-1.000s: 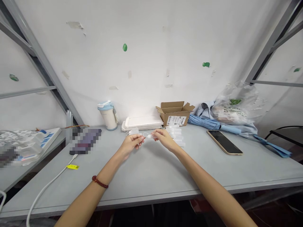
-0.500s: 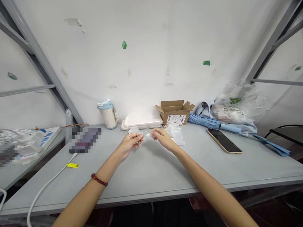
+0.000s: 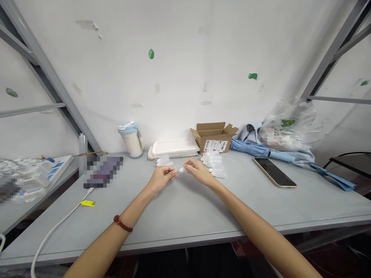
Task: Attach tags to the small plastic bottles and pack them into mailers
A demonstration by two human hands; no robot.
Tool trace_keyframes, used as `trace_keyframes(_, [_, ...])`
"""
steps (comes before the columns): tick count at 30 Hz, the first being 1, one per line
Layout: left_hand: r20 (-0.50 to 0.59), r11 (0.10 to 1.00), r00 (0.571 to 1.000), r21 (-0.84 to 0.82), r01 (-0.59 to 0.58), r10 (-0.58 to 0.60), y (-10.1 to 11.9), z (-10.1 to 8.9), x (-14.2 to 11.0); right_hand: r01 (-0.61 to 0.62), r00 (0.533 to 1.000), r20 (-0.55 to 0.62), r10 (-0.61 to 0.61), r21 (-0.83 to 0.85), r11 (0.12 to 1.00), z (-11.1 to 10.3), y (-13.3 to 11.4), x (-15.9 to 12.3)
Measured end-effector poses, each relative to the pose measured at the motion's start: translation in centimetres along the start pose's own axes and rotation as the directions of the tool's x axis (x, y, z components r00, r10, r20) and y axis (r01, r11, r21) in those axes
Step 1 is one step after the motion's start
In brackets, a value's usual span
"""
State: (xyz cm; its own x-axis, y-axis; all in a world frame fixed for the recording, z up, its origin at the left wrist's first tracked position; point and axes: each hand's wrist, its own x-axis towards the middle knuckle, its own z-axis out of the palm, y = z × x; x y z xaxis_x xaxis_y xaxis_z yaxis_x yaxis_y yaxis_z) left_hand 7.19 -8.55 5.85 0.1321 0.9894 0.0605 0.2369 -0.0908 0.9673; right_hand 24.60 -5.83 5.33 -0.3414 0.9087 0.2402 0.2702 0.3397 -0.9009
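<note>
The left hand and right hand have shifted slightly toward the near edge of the flat gray surface, the left grip pinched on a thin white cord, the right grip clamped on a small translucent white plastic piece between both hands.

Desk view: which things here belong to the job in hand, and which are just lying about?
Likely in use:
white piece, between left hand and right hand
clear pieces, near both hands

Likely lying about:
cup
phone
umbrella
bag
box, perhaps
white stack, perhaps
</note>
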Motion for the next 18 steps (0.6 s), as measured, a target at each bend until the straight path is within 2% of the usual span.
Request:
trace_keyframes(7, [0.017,0.998,1.000,0.056,-0.016,0.015,-0.20,0.22,-0.11,-0.044,0.999,0.027,0.044,-0.002,0.999,0.15,0.34,-0.09])
trace_keyframes(14, [0.013,1.000,1.000,0.006,0.019,-0.019,-0.17,0.03,0.10,-0.040,0.998,0.037,0.040,-0.001,0.999,0.23,0.11,-0.16])
trace_keyframes(18, [0.042,1.000,0.999,-0.022,-0.008,0.008,-0.06,-0.52,0.35,0.003,1.000,0.012,-0.003,-0.006,1.000,0.09,-0.09,0.05])
